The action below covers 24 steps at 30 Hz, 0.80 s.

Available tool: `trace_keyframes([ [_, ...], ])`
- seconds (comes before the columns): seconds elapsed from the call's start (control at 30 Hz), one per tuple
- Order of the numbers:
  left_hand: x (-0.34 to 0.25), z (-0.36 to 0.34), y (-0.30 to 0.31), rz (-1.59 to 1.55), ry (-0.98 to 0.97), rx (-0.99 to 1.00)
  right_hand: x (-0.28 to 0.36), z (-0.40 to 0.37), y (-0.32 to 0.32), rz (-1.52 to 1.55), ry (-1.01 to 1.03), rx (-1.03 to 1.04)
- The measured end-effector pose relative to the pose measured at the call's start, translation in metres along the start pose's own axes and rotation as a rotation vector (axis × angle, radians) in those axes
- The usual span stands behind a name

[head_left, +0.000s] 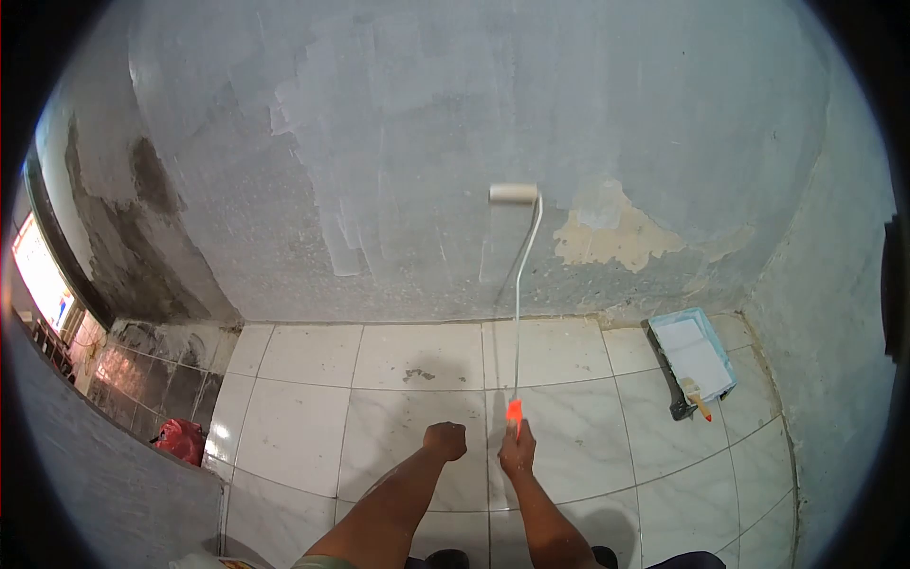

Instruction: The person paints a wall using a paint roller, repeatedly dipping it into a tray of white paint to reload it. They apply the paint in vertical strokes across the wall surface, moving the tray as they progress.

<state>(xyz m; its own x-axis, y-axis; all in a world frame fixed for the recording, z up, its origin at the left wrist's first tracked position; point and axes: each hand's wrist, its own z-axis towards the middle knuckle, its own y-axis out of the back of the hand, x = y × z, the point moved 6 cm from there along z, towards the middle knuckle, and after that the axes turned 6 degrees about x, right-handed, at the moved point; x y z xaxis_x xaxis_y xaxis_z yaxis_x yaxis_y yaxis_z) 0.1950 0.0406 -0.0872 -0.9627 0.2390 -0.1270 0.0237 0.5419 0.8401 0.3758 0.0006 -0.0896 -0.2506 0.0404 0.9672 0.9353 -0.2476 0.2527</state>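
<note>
My right hand [517, 453] is wrapped round the orange handle of a paint roller [518, 313]. Its long thin metal rod reaches up to a pale roller sleeve [513, 193], which lies against the grey wall [398, 142] or just before it. To the left of the handle, my left hand [445, 442] is closed in a fist, apart from the roller; whether anything is inside the fist is hidden. Right of the sleeve, a patch of beige bare plaster [621, 232] shows where the surface has peeled.
A paint tray [690, 343] with white paint sits on the tiled floor [417, 436] at the right, a paintbrush [699, 402] lying at its near end. A red bag [180, 441] lies at the left, near a doorway [47, 270]. Side walls bound both sides.
</note>
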Motion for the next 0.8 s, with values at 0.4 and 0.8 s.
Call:
trace_keyframes([
  [0.4, 0.02, -0.002, -0.005, 0.009, 0.094, 0.051, -0.049, -0.012, 0.082, -0.167, 0.06, -0.049],
  [0.8, -0.031, -0.005, 0.005, -0.012, -0.071, 0.04, -0.018, -0.007, 0.058, -0.138, 0.072, -0.094],
])
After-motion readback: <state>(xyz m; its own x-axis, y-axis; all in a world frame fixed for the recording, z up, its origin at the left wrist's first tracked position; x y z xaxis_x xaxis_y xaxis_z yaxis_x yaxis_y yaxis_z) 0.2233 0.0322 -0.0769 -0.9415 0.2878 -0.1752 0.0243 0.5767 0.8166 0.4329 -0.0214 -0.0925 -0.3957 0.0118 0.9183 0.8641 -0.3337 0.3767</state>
